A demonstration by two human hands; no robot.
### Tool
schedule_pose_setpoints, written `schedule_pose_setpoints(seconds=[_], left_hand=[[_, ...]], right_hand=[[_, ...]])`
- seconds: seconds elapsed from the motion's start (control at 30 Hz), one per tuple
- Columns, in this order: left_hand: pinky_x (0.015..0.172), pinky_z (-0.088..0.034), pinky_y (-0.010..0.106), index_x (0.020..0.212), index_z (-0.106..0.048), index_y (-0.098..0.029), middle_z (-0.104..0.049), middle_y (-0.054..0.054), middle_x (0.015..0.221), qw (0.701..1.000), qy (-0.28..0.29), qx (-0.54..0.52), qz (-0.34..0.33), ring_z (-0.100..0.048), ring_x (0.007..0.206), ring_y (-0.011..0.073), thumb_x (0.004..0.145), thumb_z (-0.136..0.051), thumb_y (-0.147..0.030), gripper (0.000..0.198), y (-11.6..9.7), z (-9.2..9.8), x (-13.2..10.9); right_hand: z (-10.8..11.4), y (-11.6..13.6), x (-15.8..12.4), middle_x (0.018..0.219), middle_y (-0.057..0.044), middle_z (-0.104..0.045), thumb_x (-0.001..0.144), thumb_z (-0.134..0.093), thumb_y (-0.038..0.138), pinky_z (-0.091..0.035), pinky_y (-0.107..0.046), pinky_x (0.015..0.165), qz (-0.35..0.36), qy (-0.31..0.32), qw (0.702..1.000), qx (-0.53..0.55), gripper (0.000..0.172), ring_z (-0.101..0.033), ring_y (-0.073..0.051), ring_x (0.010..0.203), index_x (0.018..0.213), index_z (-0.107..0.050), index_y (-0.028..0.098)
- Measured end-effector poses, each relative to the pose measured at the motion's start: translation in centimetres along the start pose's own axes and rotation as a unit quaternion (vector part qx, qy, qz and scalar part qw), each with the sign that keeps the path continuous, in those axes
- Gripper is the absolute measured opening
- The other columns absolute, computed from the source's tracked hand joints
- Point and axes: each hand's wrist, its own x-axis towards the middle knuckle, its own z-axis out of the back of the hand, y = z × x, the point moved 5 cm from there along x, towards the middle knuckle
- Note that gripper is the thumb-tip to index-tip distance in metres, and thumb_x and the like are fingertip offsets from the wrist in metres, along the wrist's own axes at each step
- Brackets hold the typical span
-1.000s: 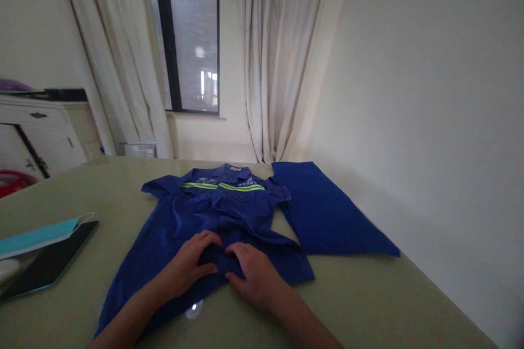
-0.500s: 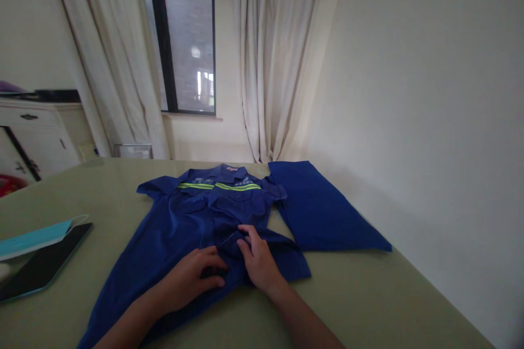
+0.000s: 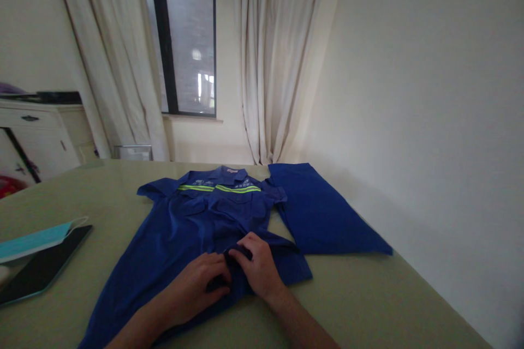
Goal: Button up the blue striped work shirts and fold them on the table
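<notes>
A dark blue short-sleeved work shirt [image 3: 176,240] lies front up on the table, its collar toward the window. Yellow-green stripes and pale lettering cross the chest. At the front opening, low on the shirt, my left hand [image 3: 207,282] has its fingers curled and closed on the cloth. Close beside it on the right, my right hand [image 3: 258,266] pinches a raised fold of the same front between thumb and fingers. What lies right under the fingertips is partly hidden.
A folded blue cloth [image 3: 323,212] lies on the greenish table [image 3: 368,294], along the wall side. At the left are a light blue face mask [image 3: 36,241] and a dark flat tablet-like object [image 3: 49,267]. Curtains [image 3: 274,65] and a white cabinet [image 3: 36,131] stand beyond.
My right hand has drawn slightly down and gathered the shirt front between its thumb and fingers. My left hand has shifted a little to the right and closed on the cloth.
</notes>
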Motion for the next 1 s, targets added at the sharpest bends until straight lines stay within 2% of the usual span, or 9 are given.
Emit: schedule_pose_setpoints(seconds=[0.17,0.27,0.37,0.5,0.57,0.63,0.8,0.93,1.0], left_hand=[[0.095,-0.043,0.034,0.098,-0.066,-0.026,-0.067,0.002,0.107,1.000,-0.014,-0.002,-0.001,-0.060,0.101,0.0220,0.086,-0.066,-0.024,0.011,-0.4,0.2,-0.2],[0.106,-0.038,0.039,0.101,-0.067,-0.027,-0.066,0.003,0.115,1.000,-0.004,-0.008,-0.005,-0.057,0.111,0.0249,0.084,-0.072,-0.034,0.019,-0.6,0.3,-0.2],[0.103,-0.040,0.036,0.094,-0.064,-0.026,-0.067,0.002,0.109,1.000,-0.004,-0.009,-0.012,-0.058,0.107,0.0235,0.082,-0.070,-0.027,0.014,-0.8,0.5,-0.3],[0.085,-0.046,0.028,0.091,-0.061,-0.024,-0.067,0.001,0.095,1.000,-0.014,-0.013,0.002,-0.060,0.090,0.0187,0.078,-0.060,-0.017,0.015,-0.4,1.2,-0.8],[0.081,-0.046,0.029,0.108,-0.064,-0.027,-0.070,0.000,0.094,0.999,-0.006,-0.009,0.030,-0.063,0.087,0.0191,0.085,-0.057,-0.023,0.024,0.5,1.4,-1.0],[0.083,-0.047,0.032,0.125,-0.062,-0.031,-0.073,0.002,0.098,0.998,-0.011,0.012,0.065,-0.066,0.090,0.0218,0.095,-0.050,-0.036,0.033,1.6,1.6,-0.9],[0.090,-0.049,0.037,0.124,-0.063,-0.031,-0.075,0.006,0.113,0.978,-0.093,0.121,0.145,-0.069,0.107,0.0280,0.096,-0.046,-0.055,0.040,3.5,2.2,0.1],[0.079,-0.050,0.036,0.103,-0.068,-0.028,-0.077,0.007,0.098,0.970,-0.071,0.138,0.186,-0.072,0.094,0.0285,0.090,-0.052,-0.040,0.024,4.5,2.5,0.0],[0.076,-0.050,0.035,0.090,-0.071,-0.026,-0.077,0.007,0.092,0.970,-0.043,0.111,0.210,-0.072,0.088,0.0286,0.085,-0.056,-0.037,0.019,5.3,2.7,-0.7]], right_hand=[[-0.1,-0.5,-0.1,0.066,0.002,-0.056,0.099,-0.058,0.040,-0.034,-0.025,0.063,-0.008,0.002,1.000,-0.023,0.042,-0.051,-0.012,0.064,0.064,-0.058,0.018],[-0.7,-0.8,-0.4,0.058,0.004,-0.051,0.098,-0.059,0.044,-0.028,-0.025,0.058,-0.019,0.024,0.998,-0.051,0.047,-0.044,-0.011,0.057,0.059,-0.053,0.018],[-0.8,-0.9,-0.4,0.056,0.004,-0.050,0.096,-0.060,0.045,-0.029,-0.026,0.058,-0.038,0.023,0.997,-0.065,0.046,-0.042,-0.012,0.056,0.058,-0.051,0.019],[1.7,-1.3,0.2,0.070,-0.001,-0.059,0.096,-0.053,0.052,-0.040,-0.028,0.065,-0.077,-0.108,0.991,0.003,0.039,-0.052,-0.018,0.068,0.072,-0.059,0.021],[3.6,-1.7,0.5,0.076,-0.002,-0.061,0.096,-0.051,0.056,-0.044,-0.029,0.069,-0.098,-0.179,0.977,0.066,0.040,-0.054,-0.020,0.075,0.078,-0.061,0.022],[4.9,-1.9,0.8,0.075,-0.001,-0.060,0.094,-0.052,0.058,-0.045,-0.028,0.070,-0.104,-0.201,0.967,0.120,0.042,-0.054,-0.019,0.075,0.078,-0.060,0.021],[4.5,-1.5,1.0,0.069,0.000,-0.058,0.092,-0.049,0.068,-0.044,-0.027,0.066,-0.083,-0.130,0.973,0.174,0.054,-0.054,-0.017,0.070,0.069,-0.059,0.020],[2.5,0.0,0.6,0.076,-0.005,-0.067,0.103,-0.021,0.065,-0.047,-0.028,0.065,-0.060,-0.017,0.982,0.177,0.069,-0.062,-0.018,0.071,0.079,-0.067,0.019],[2.6,0.7,0.4,0.084,-0.006,-0.070,0.104,-0.031,0.060,-0.048,-0.030,0.072,-0.027,-0.019,0.997,0.072,0.058,-0.065,-0.019,0.079,0.087,-0.069,0.020]])
